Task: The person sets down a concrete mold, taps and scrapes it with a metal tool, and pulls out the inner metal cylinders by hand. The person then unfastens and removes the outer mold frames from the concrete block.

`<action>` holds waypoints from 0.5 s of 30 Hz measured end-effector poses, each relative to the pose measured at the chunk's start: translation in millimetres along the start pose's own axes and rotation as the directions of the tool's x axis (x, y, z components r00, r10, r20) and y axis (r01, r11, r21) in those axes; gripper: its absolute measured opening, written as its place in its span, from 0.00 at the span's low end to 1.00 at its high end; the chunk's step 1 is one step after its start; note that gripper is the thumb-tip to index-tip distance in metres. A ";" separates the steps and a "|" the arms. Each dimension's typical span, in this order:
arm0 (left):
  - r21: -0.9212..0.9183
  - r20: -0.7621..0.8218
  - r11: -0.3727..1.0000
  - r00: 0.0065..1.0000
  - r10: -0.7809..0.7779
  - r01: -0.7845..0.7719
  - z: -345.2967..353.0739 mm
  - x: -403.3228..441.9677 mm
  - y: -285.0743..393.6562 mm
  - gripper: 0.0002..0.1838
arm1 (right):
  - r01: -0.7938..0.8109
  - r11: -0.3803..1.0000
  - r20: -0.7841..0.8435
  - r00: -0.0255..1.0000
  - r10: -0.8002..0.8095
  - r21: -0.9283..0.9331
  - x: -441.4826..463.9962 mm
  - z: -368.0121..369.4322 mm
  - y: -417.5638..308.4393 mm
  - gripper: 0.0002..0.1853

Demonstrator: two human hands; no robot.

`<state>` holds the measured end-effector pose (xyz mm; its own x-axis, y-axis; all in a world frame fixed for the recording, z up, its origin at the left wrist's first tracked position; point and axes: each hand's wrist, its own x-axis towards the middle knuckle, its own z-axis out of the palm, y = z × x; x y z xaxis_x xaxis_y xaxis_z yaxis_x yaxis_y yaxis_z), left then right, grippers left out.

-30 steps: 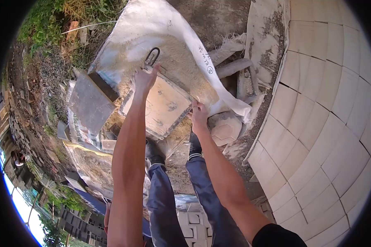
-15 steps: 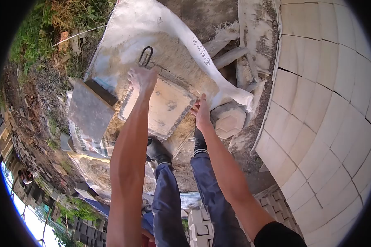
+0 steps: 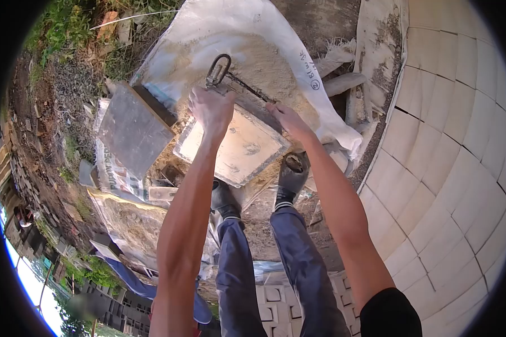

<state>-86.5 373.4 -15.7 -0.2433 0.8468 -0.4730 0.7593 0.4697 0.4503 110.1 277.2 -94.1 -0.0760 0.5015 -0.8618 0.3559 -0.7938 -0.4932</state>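
Two hands, both busy: right hand (image 3: 289, 119) has its fingers closed round the end of a dark bar (image 3: 247, 88); left hand (image 3: 211, 112) is curled over the far corner of a slab (image 3: 239, 143), but honestly can't tell if it's clamped on anything.
Slab: pale, dusty, lying flat towards the near edge of the white sheet (image 3: 202, 28).
Bar: runs from beside the loop handle (image 3: 226, 68), by the left hand, out to the right hand.
How far along: partway, I'd guess. Bar's clear of the slab's far right edge; slab's down on the sheet, dark rim along its near right edge, no clue if that's loose.
Off to the side: grey board (image 3: 134, 129) at the sheet's left edge.
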 end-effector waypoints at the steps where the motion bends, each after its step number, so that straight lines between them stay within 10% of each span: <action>1: -0.005 -0.006 1.000 1.000 -0.010 0.010 1.5 0.8 -2.4 0.34 | 0.002 1.000 0.007 1.000 -0.002 -0.010 -2.5 3.1 -8.0 0.43; 8: -0.097 -0.033 0.994 0.998 0.047 -0.050 -7.7 0.4 -20.9 0.32 | -0.012 0.992 -0.114 0.994 -0.003 -0.125 -12.4 14.8 -32.6 0.56; 11: -0.218 -0.432 0.909 0.870 0.237 -0.356 -19.4 -24.8 -45.9 0.20 | -0.018 0.988 -0.122 0.993 -0.001 -0.156 11.4 10.2 -19.6 0.54; 13: -0.233 -0.582 0.943 0.811 0.060 -0.238 -23.4 -62.4 -94.2 0.17 | -0.035 0.962 -0.200 0.980 -0.021 -0.269 19.8 10.9 -13.8 0.39; 15: -0.413 -0.248 0.852 0.860 -0.445 0.322 -11.0 -99.4 -159.2 0.21 | -0.048 0.943 -0.185 0.983 -0.015 -0.329 30.5 9.5 -11.5 0.37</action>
<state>-189.9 217.2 -32.0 -0.6971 0.5812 -0.4198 0.3195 0.7760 0.5438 94.8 298.4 -115.9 0.0924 0.5683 -0.8176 0.6454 -0.6595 -0.3854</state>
